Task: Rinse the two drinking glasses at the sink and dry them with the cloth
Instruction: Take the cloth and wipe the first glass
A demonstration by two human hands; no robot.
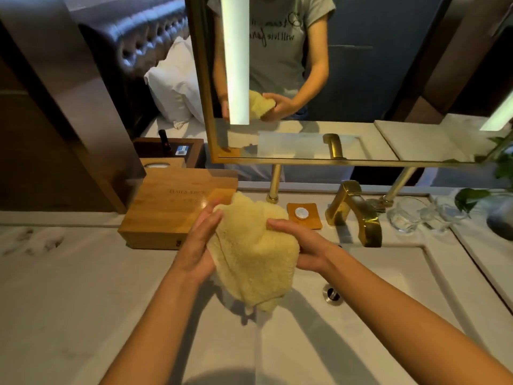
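A fluffy yellow cloth (252, 251) hangs bunched between my two hands, above the left part of the sink basin (388, 287). My left hand (198, 243) presses flat against the cloth's left side. My right hand (301, 245) grips its right side, thumb on top. I cannot tell whether anything is wrapped inside the cloth. Two clear drinking glasses stand on the counter to the right of the tap, one nearer it (402, 215) and one further right (441, 213).
A gold tap (358, 215) stands behind the basin, and the drain (331, 294) lies below it. An orange soap dish (304, 216) sits left of the tap. A wooden box (166, 212) occupies the counter's left; a plant (499, 173) is far right. The mirror (333, 79) faces me.
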